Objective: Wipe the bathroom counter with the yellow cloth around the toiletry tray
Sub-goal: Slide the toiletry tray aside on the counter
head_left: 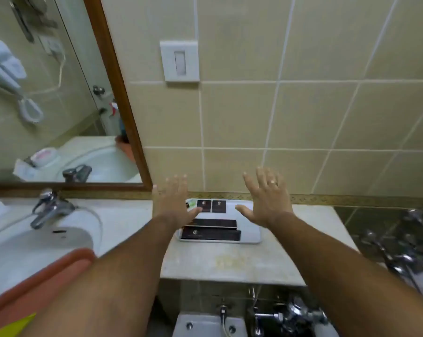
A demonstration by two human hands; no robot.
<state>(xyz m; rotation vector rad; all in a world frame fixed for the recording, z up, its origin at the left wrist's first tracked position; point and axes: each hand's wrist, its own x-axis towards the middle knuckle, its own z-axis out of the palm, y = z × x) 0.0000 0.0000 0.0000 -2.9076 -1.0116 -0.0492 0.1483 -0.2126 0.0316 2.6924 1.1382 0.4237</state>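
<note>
A white toiletry tray (251, 233) lies on the beige stone counter (229, 261) against the tiled wall, holding several dark boxes and packets. My left hand (172, 203) hovers above the tray's left end, fingers spread, holding nothing. Over the tray's right end my right hand (266, 198) is also spread and empty, with a ring on one finger. A corner of the yellow cloth (15, 325) shows at the bottom left edge, below my left forearm, next to an orange cloth (35, 283).
A white sink (23, 242) with a chrome tap (48, 206) sits left of the counter, under a wood-framed mirror (47, 93). A wall switch plate (180, 60) is above the tray. Chrome fittings (397, 251) and a white fixture (205, 324) lie right of and below the counter's edge.
</note>
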